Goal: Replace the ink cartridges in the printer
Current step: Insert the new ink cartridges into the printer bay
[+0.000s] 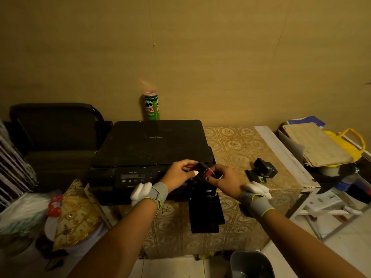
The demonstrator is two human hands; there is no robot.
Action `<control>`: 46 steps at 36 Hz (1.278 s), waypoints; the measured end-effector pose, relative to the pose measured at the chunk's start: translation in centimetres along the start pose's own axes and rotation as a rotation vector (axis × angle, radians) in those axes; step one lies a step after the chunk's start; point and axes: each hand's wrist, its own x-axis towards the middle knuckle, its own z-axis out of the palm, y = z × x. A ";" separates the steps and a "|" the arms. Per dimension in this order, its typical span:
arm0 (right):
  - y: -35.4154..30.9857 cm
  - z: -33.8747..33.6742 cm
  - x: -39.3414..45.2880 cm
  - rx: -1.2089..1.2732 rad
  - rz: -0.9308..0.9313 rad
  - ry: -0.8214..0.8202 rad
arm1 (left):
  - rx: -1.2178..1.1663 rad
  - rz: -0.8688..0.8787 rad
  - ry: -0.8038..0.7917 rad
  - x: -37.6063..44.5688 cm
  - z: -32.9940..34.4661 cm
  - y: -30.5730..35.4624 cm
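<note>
- At the far left a dark chair (54, 125) stands against the wall, with a gold patterned fan (74, 215) and plastic-wrapped clutter below it.
- The black printer (152, 143) sits on the tabletop (236, 145), which is covered in a floral tile-pattern cloth; its lid is down and its control panel faces the person.
- A green chips can (151, 105) stands upright behind the printer, against the wall.
- The left forearm reaches in from the lower left, a grey wristband at the wrist; the left hand (178, 173) curls its fingers round the left end of the ink cartridge (202, 170), thumb on the near side.
- The ink cartridge, black with a magenta end, is held in the air just in front of the printer's front right corner, above the opened cartridge door (204, 213) that hangs down over the tabletop edge.
- The right forearm comes in from the lower right, also wristbanded; the right hand (224, 179) pinches the cartridge's magenta end with thumb and fingers.
- Further right, small black cartridges (263, 170) lie on the tabletop, apart from the hands.
- At the far right, a stack of papers (319, 145) rests on a yellow bag (353, 141).
</note>
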 end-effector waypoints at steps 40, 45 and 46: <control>-1.3 -0.7 2.0 0.130 -0.060 -0.074 | -0.188 -0.177 -0.024 -0.3 -1.3 -0.7; -1.1 -0.6 2.0 0.073 -0.107 -0.056 | -0.179 -0.133 -0.057 -0.4 -1.6 -1.0; -1.1 -0.7 2.0 0.075 -0.124 -0.046 | -0.175 -0.141 -0.079 -0.5 -1.7 -1.1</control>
